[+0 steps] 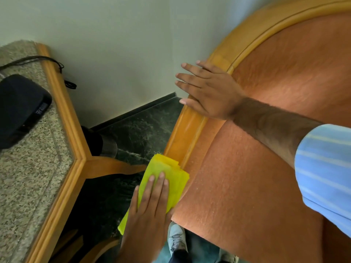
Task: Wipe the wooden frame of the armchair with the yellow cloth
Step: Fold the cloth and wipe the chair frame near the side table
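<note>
The armchair has orange upholstery [266, 177] and a curved light wooden frame [187, 130] along its left edge. A folded yellow cloth [167, 173] lies against the lower part of that frame. My left hand [150, 211] presses flat on the cloth from below, holding it to the wood. Higher up, my right hand [210, 90] rests palm down on the frame with its fingers spread and nothing in it. Its forearm, in a blue striped sleeve, crosses the chair's back.
A granite-topped table with a wooden rim [62, 114] stands close on the left, carrying a black device [20, 109] and a cable. Dark green floor [140, 130] and a pale wall [114, 44] fill the narrow gap between them. A shoe [176, 238] is below the seat.
</note>
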